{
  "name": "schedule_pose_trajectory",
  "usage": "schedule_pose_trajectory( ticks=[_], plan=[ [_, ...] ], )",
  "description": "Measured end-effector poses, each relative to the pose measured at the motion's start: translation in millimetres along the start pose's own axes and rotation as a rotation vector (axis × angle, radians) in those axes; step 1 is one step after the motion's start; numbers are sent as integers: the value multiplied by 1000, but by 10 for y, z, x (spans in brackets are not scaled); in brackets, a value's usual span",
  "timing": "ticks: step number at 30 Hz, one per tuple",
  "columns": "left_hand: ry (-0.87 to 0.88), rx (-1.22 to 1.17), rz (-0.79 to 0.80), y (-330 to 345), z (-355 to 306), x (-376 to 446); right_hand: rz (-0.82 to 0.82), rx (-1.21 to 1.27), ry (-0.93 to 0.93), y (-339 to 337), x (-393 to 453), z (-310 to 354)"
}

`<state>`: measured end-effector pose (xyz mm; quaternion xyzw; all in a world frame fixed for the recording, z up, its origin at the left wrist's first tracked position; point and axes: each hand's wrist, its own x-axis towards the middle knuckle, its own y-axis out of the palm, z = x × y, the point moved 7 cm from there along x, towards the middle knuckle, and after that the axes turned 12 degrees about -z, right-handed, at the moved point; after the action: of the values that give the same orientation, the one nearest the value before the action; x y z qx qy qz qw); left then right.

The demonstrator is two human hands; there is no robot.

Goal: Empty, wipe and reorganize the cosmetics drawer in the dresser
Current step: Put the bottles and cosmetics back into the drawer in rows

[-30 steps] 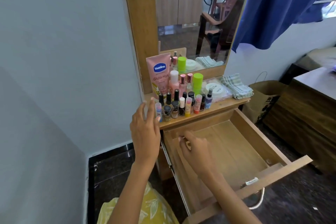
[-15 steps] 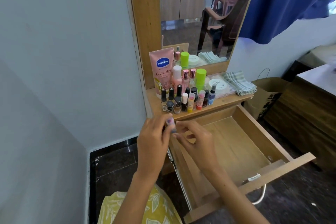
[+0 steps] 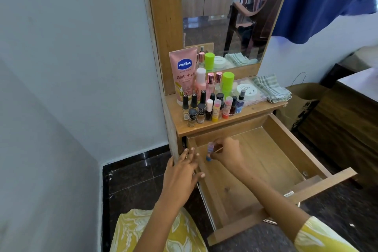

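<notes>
While the left hand (image 3: 182, 172) is hovering with fingers spread and relaxed beside the pulled-out wooden drawer (image 3: 284, 135), the right hand (image 3: 227, 153) is pinching a small blue-capped cosmetic tube (image 3: 210, 150) inside the drawer's back-left corner. On the dresser top (image 3: 253, 111), a pink tube (image 3: 184, 73) reading "Vaseline Gluta-Hya" is standing behind small nail polish bottles (image 3: 196, 113).

Small bottle (image 3: 210, 150) blurred, partly hidden by right hand (image 3: 226, 154); back-row bottle labels unreadable.
</notes>
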<state>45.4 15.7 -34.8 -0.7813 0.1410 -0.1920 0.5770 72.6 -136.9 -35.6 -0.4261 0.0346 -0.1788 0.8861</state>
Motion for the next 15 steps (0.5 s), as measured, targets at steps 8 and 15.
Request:
schedule_pose_trajectory(
  ticks=[8,15],
  plan=[
    [37,44,30,54,-22,31,17,-8,-48,258,69,130],
    [34,58,79,68,-18,75,37,51,-58,263,37,123]
  ],
)
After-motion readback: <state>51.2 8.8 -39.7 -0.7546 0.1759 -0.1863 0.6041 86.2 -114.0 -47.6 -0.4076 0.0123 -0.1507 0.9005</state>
